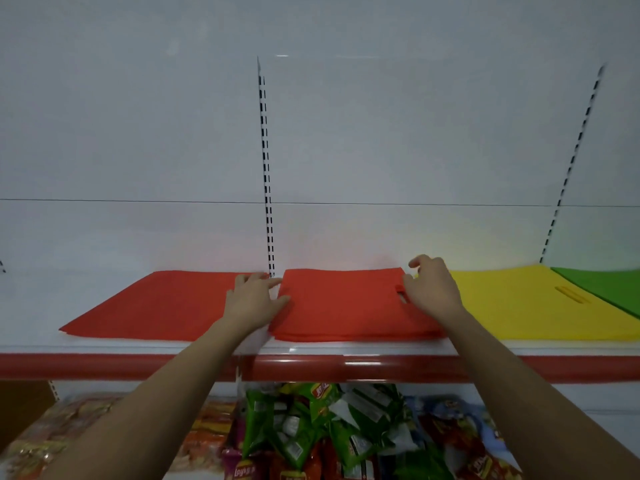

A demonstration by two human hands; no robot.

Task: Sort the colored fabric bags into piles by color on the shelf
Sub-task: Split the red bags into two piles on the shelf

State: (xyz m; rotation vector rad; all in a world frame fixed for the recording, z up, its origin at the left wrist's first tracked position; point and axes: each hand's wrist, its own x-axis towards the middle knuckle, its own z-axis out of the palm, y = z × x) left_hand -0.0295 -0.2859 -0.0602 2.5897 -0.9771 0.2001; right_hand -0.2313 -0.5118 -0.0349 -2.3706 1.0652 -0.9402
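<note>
Nearest, under the shelf, snack packets are lying in a heap, green ones in the middle. Both bare forearms are reaching up over the shelf's red front edge. The left hand is lying flat with straight fingers on the left edge of the middle red stack — an open grip, holding nothing. The right hand is resting on the stack's right edge by the handle cut-out, fingers loosely bent; whether its grip is pinching the fabric I cannot tell. A flat red bag is lying just left of the stack. To the right a yellow pile is lying, and beyond it a green pile — all against the white back wall.
</note>
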